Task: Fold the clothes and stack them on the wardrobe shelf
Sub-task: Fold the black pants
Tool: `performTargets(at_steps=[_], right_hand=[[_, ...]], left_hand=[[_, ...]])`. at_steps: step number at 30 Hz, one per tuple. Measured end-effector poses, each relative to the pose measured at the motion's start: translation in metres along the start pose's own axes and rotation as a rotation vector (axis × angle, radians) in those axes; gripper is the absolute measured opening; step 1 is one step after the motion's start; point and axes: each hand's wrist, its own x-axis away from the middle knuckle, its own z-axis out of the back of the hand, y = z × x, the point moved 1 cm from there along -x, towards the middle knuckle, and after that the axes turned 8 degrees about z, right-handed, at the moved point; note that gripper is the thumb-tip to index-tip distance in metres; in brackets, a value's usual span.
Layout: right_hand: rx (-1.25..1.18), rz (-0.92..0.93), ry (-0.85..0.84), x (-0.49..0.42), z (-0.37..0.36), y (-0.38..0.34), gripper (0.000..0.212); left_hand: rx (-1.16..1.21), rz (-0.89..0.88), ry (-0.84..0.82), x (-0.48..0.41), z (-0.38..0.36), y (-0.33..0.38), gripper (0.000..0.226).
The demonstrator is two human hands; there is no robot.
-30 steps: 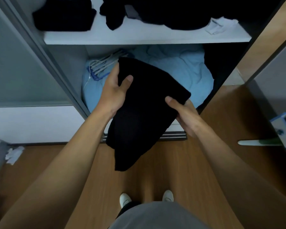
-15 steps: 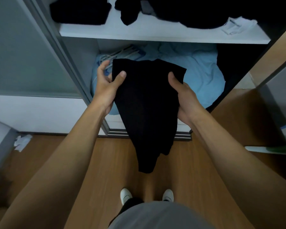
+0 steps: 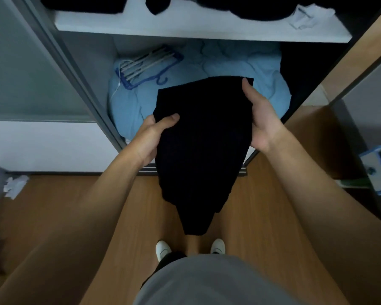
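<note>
Currently, progress: judging by how things are lying, the task is sitting somewhere in the middle, with one garment in hand and more waiting.
Garment in hand: the black garment (image 3: pixel 204 137) is hanging in front of the open wardrobe, partly folded into a narrow panel, its lower end tapering down toward the floor above the white shoes (image 3: pixel 163 249).
Left hand: the left hand (image 3: pixel 156 134) is pinching the garment's left edge, thumb lying on the front of the cloth and fingers going behind it.
Right hand: the right hand (image 3: pixel 259 116) is clasping the right edge near the top corner, thumb pointing up, fingers hidden behind the fabric.
Shelf: the white wardrobe shelf (image 3: pixel 185 27) is carrying a dark folded pile (image 3: pixel 81 5) at its left, apparently already done, while a loose dark heap (image 3: pixel 240 7) and a white cloth (image 3: pixel 308 15) are lying unfolded beside it.
Left to do: probably finishing this fold, placing it on the pile, then working through the heap.
Below the shelf: blue bedding (image 3: pixel 229 69) is filling the lower compartment, with hangers (image 3: pixel 145 64) resting on it.
</note>
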Motion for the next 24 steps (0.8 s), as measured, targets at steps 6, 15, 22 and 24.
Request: performTargets(at_steps=[6, 15, 22, 24], right_hand=[[0.318, 0.026, -0.119, 0.012, 0.021, 0.072, 0.032], [0.191, 0.061, -0.009, 0.007, -0.006, 0.082, 0.033], [0.126, 0.042, 0.075, 0.009, -0.012, 0.073, 0.028], [0.142, 0.049, 0.104, 0.008, -0.013, 0.071, 0.027]], left_hand=[[0.121, 0.071, 0.233, 0.002, -0.007, 0.016, 0.021], [0.139, 0.020, 0.002, 0.002, 0.066, 0.015, 0.053], [-0.372, 0.283, -0.161, 0.017, 0.067, -0.049, 0.061], [-0.416, 0.287, -0.183, 0.014, 0.053, -0.050, 0.056]])
